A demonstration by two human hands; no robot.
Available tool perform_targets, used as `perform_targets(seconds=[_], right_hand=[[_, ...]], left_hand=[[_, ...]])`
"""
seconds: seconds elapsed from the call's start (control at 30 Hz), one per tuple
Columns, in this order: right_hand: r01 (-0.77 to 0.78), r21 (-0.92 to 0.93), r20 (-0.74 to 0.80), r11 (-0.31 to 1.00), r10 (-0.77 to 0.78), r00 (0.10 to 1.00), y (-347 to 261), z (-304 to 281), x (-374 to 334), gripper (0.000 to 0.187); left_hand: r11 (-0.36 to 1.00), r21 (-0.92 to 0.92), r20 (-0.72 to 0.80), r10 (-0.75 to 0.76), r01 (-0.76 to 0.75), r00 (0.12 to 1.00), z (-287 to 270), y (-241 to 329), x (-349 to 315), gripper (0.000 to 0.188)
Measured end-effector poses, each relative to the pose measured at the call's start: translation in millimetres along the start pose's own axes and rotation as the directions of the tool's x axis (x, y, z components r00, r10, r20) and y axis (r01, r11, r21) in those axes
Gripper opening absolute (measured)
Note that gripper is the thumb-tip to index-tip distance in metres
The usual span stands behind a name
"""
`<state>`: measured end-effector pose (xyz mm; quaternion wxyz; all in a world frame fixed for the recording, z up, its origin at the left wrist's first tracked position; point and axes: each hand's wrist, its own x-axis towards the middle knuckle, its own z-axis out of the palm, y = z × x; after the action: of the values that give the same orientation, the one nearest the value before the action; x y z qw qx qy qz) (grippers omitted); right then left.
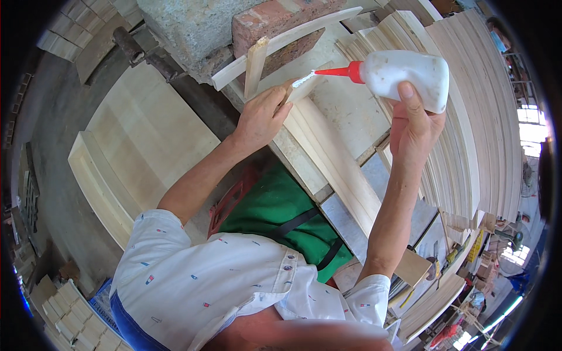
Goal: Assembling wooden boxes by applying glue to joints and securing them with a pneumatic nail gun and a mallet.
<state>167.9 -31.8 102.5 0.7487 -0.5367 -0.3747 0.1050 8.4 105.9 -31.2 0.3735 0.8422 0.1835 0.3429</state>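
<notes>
My right hand (417, 126) grips a white squeeze glue bottle (404, 70), tipped on its side so that its red nozzle (342, 72) points left. The nozzle tip meets the edge of a small pale wooden piece (310, 88), where a bead of white glue (303, 79) lies. Closed around the near end of that piece is my left hand (260, 120), its fingers partly hiding the wood. Just behind it a short wooden stick (255, 65) stands upright against a thin curved strip (287, 44). Below the hands, a long wooden board (336, 161) lies slantwise on the worktable (363, 114).
Tall stacks of wooden strips (468, 105) fill the right side. A red brick (275, 23) and a concrete block (181, 35) sit at the back. A large wooden panel (146, 134) stands on the left. Green cloth (269, 205) lies below the table edge.
</notes>
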Motion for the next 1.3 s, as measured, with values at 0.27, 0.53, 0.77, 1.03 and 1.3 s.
perform_targets(seconds=[0.27,0.53,0.77,1.03,1.3], right_hand=[[-0.001,-0.054,-0.033,0.999,-0.001,0.999,2.8,-14.3,17.0,0.047],[0.026,0.002,-0.167,1.0,-0.025,0.986,-15.0,-38.2,9.6,0.046],[0.06,-0.06,-0.462,0.996,-0.081,0.883,-131.8,-173.8,-133.3,0.047],[-0.04,-0.402,-0.795,0.915,-0.327,0.511,-218.9,-244.2,-289.2,0.041],[-0.084,-0.474,-0.823,0.877,-0.407,0.396,-218.6,-272.9,-316.7,0.038]], left_hand=[[1.0,-0.022,0.009,-0.021,0.021,1.0,1.1,0.8,0.2,0.02],[0.996,-0.045,0.033,-0.072,0.073,0.997,3.1,-1.5,-2.3,0.024],[0.987,-0.118,-0.215,0.085,-0.112,0.973,17.0,23.6,-46.1,0.053],[0.832,-0.514,0.578,0.514,-0.206,0.634,137.7,141.6,-87.8,0.072],[0.697,-0.706,0.619,0.693,-0.124,0.371,259.7,260.0,-127.8,0.104]])
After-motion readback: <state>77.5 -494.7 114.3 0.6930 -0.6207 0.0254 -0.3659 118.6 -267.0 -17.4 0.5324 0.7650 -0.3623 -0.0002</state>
